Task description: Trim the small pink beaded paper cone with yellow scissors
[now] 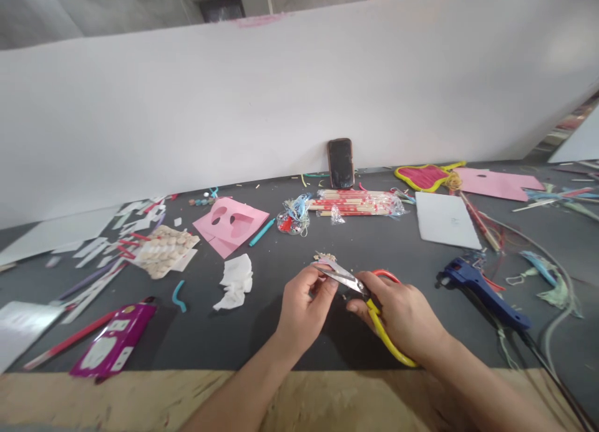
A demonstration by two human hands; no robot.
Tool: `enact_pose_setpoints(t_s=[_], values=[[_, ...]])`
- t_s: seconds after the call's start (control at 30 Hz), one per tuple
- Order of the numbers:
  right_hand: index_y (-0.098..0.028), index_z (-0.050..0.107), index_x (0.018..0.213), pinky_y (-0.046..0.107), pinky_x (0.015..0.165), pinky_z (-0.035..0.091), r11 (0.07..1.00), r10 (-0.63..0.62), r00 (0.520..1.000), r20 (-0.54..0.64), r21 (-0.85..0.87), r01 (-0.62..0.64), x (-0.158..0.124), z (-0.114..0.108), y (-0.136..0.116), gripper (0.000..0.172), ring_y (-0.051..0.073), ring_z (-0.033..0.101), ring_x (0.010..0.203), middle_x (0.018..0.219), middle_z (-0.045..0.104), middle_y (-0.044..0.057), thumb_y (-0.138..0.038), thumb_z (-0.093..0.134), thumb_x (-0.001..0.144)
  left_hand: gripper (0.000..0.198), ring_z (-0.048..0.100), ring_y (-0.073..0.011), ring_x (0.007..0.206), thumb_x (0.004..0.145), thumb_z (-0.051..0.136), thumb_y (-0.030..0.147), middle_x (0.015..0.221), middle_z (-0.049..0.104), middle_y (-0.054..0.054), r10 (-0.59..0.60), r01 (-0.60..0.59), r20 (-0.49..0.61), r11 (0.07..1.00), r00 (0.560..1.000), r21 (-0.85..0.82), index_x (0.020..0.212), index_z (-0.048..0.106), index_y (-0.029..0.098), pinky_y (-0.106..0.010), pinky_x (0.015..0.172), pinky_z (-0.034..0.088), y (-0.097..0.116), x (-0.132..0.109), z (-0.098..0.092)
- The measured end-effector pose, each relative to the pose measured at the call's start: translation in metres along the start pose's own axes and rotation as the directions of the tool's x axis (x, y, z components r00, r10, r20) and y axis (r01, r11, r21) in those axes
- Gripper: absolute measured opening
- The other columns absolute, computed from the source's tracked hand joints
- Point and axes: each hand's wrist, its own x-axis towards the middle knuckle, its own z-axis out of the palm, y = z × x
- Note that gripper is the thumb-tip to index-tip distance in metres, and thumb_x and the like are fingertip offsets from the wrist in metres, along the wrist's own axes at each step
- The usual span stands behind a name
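Observation:
My right hand (402, 316) grips a pair of scissors (360, 288) with yellow and red loop handles, blades pointing left and up. My left hand (302, 307) is pinched just under the blade tips, fingers closed on something small I cannot make out. A little heap of pale snippets (325, 256) lies on the dark table top (299, 338) just beyond the blades. Both hands hover close together near the table's front edge.
A blue glue gun (482, 291) with cord lies right. White crumpled paper (236, 282), pink cut card (231, 225), a stick bundle (358, 202), white sheet (444, 220), a phone (340, 162) against the white wall, a purple pack (115, 338) left.

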Motion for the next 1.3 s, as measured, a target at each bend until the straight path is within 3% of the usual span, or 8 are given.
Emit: enact_pose_setpoints(t_s=[0.2,0.4,0.63,0.93,1.3], values=[[-0.019,0.051,0.112,0.028,0.051,0.038,0.999,-0.038,0.999,-0.002,0.008,0.038,0.002,-0.005,0.000,0.062,0.021,0.064,0.064,0.077,0.068,0.005,-0.072,0.039,0.081,0.018,0.051,-0.0086,0.048,0.087,0.053,0.032,0.060,0.055,0.003,0.026,-0.025,-0.036,0.999,0.999,0.022,0.086,0.062,0.016,-0.019,0.049,0.043,-0.001,0.001,-0.001],[-0.019,0.051,0.117,0.031,0.060,0.045,0.999,-0.042,0.999,-0.013,-0.017,0.042,0.002,-0.010,-0.001,0.074,0.025,0.065,0.077,0.090,0.068,0.010,-0.078,0.042,0.073,0.017,0.055,-0.0097,0.055,0.088,0.051,0.028,0.077,0.065,-0.002,0.134,-0.131,-0.048,0.990,0.990,0.059,0.083,0.063,0.017,-0.019,0.050,0.042,-0.001,0.000,-0.002],[-0.017,0.052,0.114,0.028,0.055,0.042,0.995,-0.053,0.998,0.018,0.082,0.052,0.001,-0.004,0.000,0.058,0.020,0.063,0.067,0.081,0.068,0.007,-0.065,0.041,0.084,0.019,0.057,-0.0120,0.057,0.087,0.052,0.030,0.074,0.067,-0.004,0.067,-0.067,-0.008,0.998,0.998,-0.006,0.081,0.063,0.016,-0.021,0.050,0.043,0.005,0.001,-0.002],[-0.021,0.053,0.100,0.026,0.049,0.032,0.999,-0.029,0.999,0.042,0.016,0.028,-0.003,-0.006,-0.002,0.038,0.017,0.059,0.057,0.068,0.064,0.002,-0.054,0.036,0.091,0.024,0.051,-0.0101,0.052,0.088,0.051,0.033,0.066,0.062,-0.002,0.045,-0.045,0.009,0.999,0.999,-0.004,0.078,0.063,0.015,-0.020,0.048,0.040,0.008,0.000,-0.001],[-0.021,0.051,0.086,0.026,0.046,0.027,0.999,-0.028,0.999,0.040,-0.018,0.029,-0.003,-0.009,-0.003,0.035,0.016,0.056,0.051,0.061,0.061,0.000,-0.050,0.033,0.093,0.026,0.043,-0.0083,0.046,0.090,0.048,0.034,0.055,0.049,0.003,0.015,-0.015,0.020,1.000,1.000,-0.003,0.078,0.061,0.015,-0.019,0.046,0.037,0.005,-0.003,0.001]])
